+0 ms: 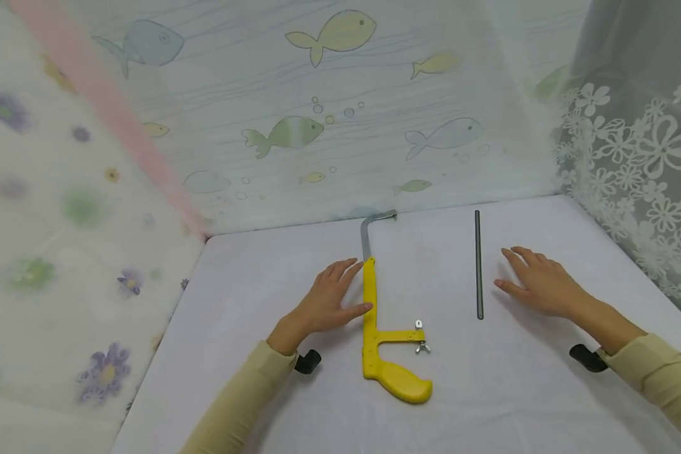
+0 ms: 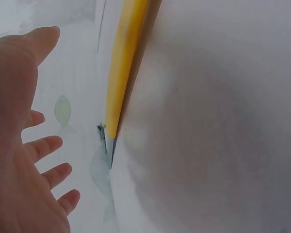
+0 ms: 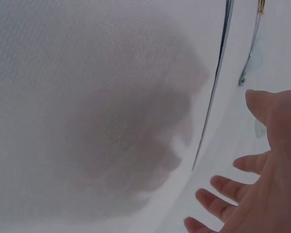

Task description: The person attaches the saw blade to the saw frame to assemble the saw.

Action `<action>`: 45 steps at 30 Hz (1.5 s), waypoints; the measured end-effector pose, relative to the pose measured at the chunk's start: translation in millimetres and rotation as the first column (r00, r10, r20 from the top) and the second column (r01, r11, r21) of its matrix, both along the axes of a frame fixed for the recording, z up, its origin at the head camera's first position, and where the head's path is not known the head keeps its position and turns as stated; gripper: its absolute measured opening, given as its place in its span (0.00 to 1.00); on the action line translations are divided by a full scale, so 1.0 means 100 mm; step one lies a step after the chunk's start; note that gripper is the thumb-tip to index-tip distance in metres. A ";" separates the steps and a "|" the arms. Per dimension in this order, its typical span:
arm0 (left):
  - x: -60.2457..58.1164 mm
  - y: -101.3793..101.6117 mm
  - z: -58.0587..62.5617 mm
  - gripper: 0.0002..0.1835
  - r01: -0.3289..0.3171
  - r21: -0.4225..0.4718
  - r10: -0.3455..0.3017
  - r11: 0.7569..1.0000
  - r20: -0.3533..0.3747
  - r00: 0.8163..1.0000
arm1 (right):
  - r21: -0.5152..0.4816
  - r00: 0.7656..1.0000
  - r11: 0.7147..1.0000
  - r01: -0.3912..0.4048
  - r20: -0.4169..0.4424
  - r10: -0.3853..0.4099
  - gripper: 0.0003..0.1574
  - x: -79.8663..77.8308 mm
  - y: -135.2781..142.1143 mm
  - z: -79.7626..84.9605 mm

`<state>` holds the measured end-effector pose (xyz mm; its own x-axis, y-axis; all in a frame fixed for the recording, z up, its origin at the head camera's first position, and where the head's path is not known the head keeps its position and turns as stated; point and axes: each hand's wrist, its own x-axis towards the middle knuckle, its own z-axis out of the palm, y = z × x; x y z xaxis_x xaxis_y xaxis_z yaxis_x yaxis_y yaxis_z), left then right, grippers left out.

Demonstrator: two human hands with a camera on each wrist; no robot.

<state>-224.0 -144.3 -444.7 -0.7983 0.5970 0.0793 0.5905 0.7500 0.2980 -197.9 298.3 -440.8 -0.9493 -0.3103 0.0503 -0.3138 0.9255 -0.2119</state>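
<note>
A hacksaw frame (image 1: 370,296) with a yellow body, a yellow handle (image 1: 405,382) and a grey metal front arm (image 1: 366,238) lies on the white table. No blade spans it; a wing nut (image 1: 423,347) sits at its short lower arm. My left hand (image 1: 330,299) hovers by the frame's left side, fingers spread and holding nothing; in the left wrist view the yellow bar (image 2: 123,63) is apart from it. A dark hacksaw blade (image 1: 479,265) lies to the right of the frame. Just right of the blade, my right hand (image 1: 536,284) is held above the cloth, fingers apart, gripping nothing.
White cloth covers the table (image 1: 295,416). A fish-print curtain (image 1: 340,88) hangs along the back edge, a flowered curtain (image 1: 79,252) at the left and a lace curtain (image 1: 647,126) at the right. Black wrist mounts (image 1: 309,362) show under both sleeves.
</note>
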 end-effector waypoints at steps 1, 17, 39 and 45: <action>0.01 0.01 0.00 0.48 0.002 0.006 -0.002 1.000 0.014 1.000 | -0.007 1.000 1.000 -0.002 -0.002 0.002 0.48 0.00 -0.01 -0.01; 0.07 0.15 -0.07 0.50 0.027 0.012 -0.028 1.000 0.119 0.992 | -0.233 0.996 0.973 -0.006 0.090 0.028 0.46 -0.06 -0.15 -0.01; 0.17 0.33 -0.10 0.48 0.073 0.043 -0.081 0.996 0.231 0.969 | -0.366 0.963 0.908 0.206 0.239 -0.122 0.33 -0.25 -0.34 -0.07; 0.18 0.35 -0.10 0.45 0.094 0.028 -0.098 0.995 0.222 0.970 | -0.350 0.951 0.902 0.253 0.260 -0.166 0.32 -0.29 -0.37 -0.09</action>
